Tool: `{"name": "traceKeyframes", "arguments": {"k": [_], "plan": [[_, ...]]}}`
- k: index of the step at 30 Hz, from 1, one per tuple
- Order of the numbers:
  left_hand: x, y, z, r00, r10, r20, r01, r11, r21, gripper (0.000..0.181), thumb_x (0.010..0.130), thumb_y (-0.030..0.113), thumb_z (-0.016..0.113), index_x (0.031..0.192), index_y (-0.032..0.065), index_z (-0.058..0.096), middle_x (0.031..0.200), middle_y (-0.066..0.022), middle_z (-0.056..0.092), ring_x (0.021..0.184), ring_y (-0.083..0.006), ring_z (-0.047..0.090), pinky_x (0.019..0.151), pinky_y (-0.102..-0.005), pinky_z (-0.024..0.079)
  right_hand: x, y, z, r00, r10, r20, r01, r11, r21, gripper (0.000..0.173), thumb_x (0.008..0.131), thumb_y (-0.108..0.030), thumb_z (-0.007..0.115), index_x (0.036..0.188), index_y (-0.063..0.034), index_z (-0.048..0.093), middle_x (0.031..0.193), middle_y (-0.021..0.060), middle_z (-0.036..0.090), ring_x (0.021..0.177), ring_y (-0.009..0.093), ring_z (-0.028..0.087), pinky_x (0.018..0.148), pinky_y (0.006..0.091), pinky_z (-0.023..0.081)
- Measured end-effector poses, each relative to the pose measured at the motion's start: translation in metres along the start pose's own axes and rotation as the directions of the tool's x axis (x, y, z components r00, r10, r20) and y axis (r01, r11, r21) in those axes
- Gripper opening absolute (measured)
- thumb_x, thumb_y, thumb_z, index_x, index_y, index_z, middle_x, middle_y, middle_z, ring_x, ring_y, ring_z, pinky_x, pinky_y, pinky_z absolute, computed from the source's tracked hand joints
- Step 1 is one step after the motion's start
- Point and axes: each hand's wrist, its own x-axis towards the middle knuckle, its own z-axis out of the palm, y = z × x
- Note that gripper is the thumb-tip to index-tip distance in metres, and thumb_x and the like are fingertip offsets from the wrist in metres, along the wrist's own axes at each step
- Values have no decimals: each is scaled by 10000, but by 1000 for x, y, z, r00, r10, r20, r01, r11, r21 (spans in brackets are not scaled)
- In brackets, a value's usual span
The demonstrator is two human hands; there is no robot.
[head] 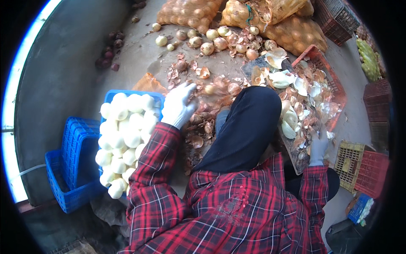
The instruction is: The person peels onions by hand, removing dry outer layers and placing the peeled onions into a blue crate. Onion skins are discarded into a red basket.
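My left hand (179,106), in a white knit glove, reaches over the floor with fingers apart and nothing in them. Right beside it stands a blue plastic crate (133,92) heaped with peeled white onions (124,138). Under and beyond that hand lie loose papery onion skins (219,85) and a few unpeeled onions (234,89). My right hand (319,146), also gloved, is closed around what looks like a small knife (318,134), its blade blurred among the skins. Near it, a pile of onion peels (304,92) covers a dark board (291,152) and fills a red crate (337,82).
Unpeeled onions (207,48) lie loose before mesh sacks of onions (190,14) (295,35). Empty blue crates (74,149) stand at left by a wall (63,63). Red onions (108,55) lie along it. Yellow (349,165) and red crates (371,174) stand at right.
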Motion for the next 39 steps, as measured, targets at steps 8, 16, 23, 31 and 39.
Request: {"name": "traceKeyframes", "arguments": {"k": [8, 16, 23, 31, 39], "plan": [[-4, -48, 50, 876, -285, 388, 185, 944, 274, 212, 780, 111, 608, 954, 109, 730, 1045, -143, 660, 988, -365, 614, 862, -464, 499, -10, 0, -15, 976, 209, 61, -215, 970, 114, 585, 907, -86, 614, 1457, -29, 423, 827, 70, 632, 594, 118, 557, 534, 266, 449], [-8, -23, 147, 785, -148, 601, 55, 984, 171, 306, 818, 275, 619, 1083, 142, 696, 1037, -149, 651, 999, -370, 597, 835, -510, 480, -18, -1, -11, 995, 92, 25, -91, 994, -67, 527, 858, -84, 650, 1341, 58, 496, 1168, 148, 632, 1018, 196, 586, 900, 318, 457], [87, -6, 237, 833, -151, 532, 94, 987, 132, 339, 797, 276, 634, 1088, 107, 681, 1016, -138, 655, 972, -370, 602, 839, -469, 479, -21, -30, -8, 998, 63, -14, -65, 953, -297, 392, 876, -101, 655, 1219, 64, 561, 956, 107, 651, 799, 167, 605, 730, 311, 495], [97, -4, 281, 723, -166, 670, 267, 962, -51, 473, 805, 310, 675, 1197, 49, 624, 1199, -232, 614, 1120, -370, 612, 921, -436, 511, -26, -22, -10, 966, 256, -40, -258, 965, -47, 245, 854, -26, 653, 1082, 32, 584, 801, 53, 610, 694, 110, 570, 608, 270, 468], [68, -39, 189, 716, -322, 620, 598, -177, -782, 581, 957, 362, 562, 1418, 39, 419, 1248, -152, 587, 1092, -267, 600, 901, -380, 503, -21, -34, -5, 978, 207, 6, -205, 972, -110, 293, 866, -118, 704, 1100, 27, 606, 748, 64, 618, 672, 143, 602, 620, 312, 489]]}}
